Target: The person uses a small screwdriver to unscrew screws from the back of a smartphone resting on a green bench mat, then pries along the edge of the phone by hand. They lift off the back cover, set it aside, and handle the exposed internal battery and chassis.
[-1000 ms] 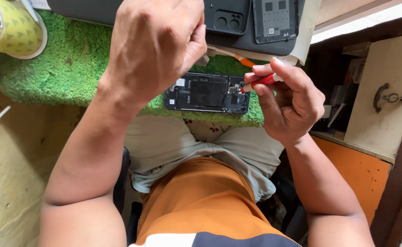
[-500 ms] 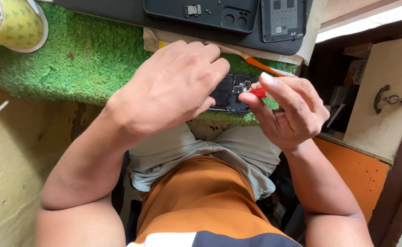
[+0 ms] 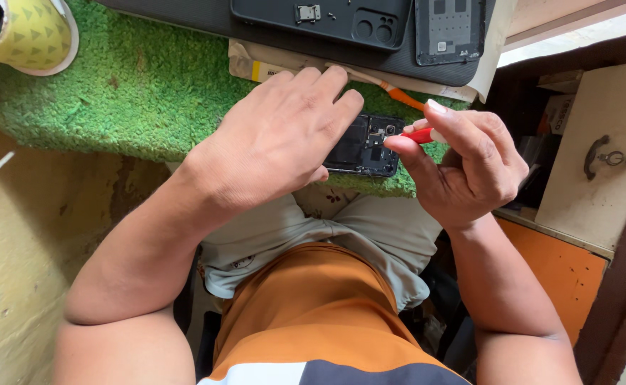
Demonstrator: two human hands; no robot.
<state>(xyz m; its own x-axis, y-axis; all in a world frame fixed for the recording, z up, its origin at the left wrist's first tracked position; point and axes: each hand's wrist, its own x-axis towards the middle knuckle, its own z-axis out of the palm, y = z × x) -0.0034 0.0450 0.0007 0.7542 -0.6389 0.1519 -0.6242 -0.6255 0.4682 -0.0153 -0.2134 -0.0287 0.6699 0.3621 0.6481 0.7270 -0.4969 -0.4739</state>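
My left hand (image 3: 284, 135) lies flat, palm down, fingers spread and loosely extended, over an opened smartphone (image 3: 366, 146) that rests on the green turf mat (image 3: 135, 85). The hand grips nothing; it presses on the phone and covers most of it, so only the phone's right end shows past my fingertips, with its dark innards and a small camera module exposed.

My right hand (image 3: 470, 160) is just to the right of that exposed end. Its thumb and forefinger are pinched together on a small red-handled screwdriver (image 3: 420, 134), the other fingers curled in behind. The red handle pokes out leftward from the pinch toward the phone's uncovered corner; I cannot tell whether the tip actually touches the board.

Just beyond my left fingertips a thin orange-handled tool (image 3: 395, 91) lies slanted on a sheet of pale paper. Farther out from both hands sits a dark tray (image 3: 206, 18) with a black phone back cover (image 3: 341, 21) and, beside it, a second phone panel (image 3: 450, 28). Far off to the left of my left forearm stands a yellow patterned cup (image 3: 31, 36) at the mat's corner. To the right of my right hand is a cream drawer front (image 3: 605, 157) with a metal handle.
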